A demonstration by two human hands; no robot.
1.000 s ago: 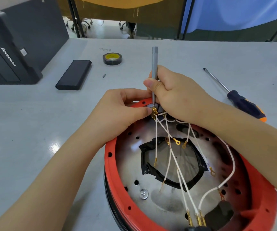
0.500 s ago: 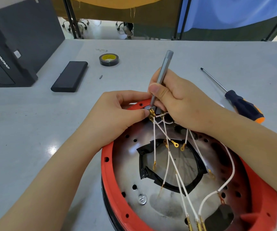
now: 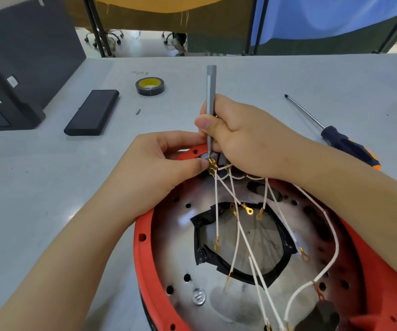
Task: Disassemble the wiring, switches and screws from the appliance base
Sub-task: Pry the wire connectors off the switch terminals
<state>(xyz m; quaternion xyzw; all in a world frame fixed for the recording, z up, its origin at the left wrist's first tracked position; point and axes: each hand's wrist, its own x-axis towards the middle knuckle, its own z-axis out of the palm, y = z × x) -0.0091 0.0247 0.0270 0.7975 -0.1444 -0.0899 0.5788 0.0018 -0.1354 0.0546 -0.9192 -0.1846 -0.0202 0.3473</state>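
Observation:
A round appliance base with a red rim (image 3: 142, 256) and a shiny metal inside lies on the grey table in front of me. White wires (image 3: 240, 237) with brass ring terminals fan out across it from a cluster of brass connectors (image 3: 212, 166) at the far rim. My left hand (image 3: 161, 168) pinches that connector cluster between thumb and fingers. My right hand (image 3: 243, 139) grips a slim grey screwdriver (image 3: 211, 91), held upright with its tip down at the connectors. The part under the tip is mostly hidden by my fingers.
A black-and-orange screwdriver (image 3: 345, 144) lies on the table to the right. A roll of black tape (image 3: 150, 86), a flat black case (image 3: 92, 113) and a small loose bit (image 3: 138, 111) lie at the far left. A black Lenovo computer tower (image 3: 13, 68) stands at the left edge.
The grey screwdriver tilted to the right half a second ago and now stands upright again. My left hand has kept its pinch on the connectors throughout.

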